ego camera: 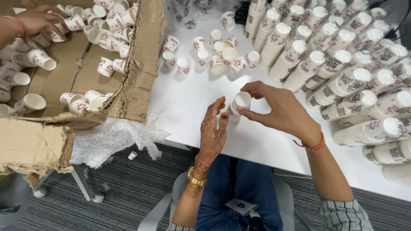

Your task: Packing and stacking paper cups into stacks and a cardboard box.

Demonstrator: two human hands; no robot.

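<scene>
My right hand (pixel 278 109) pinches the rim of a small white paper cup (pixel 239 102) with red print, held just above the white table (pixel 184 102). My left hand (pixel 214 128), patterned with henna, steadies the same cup from below with its fingertips. Loose matching cups (pixel 216 53) lie scattered on the table beyond my hands. Long nested stacks of cups (pixel 342 81) lie on their sides to the right.
An open torn cardboard box (pixel 137 72) full of loose cups stands at the left, with bubble wrap (pixel 111 139) hanging off the table edge. Another person's hand (pixel 36 19) reaches into the box at top left. A cup (pixel 132 155) lies on the floor.
</scene>
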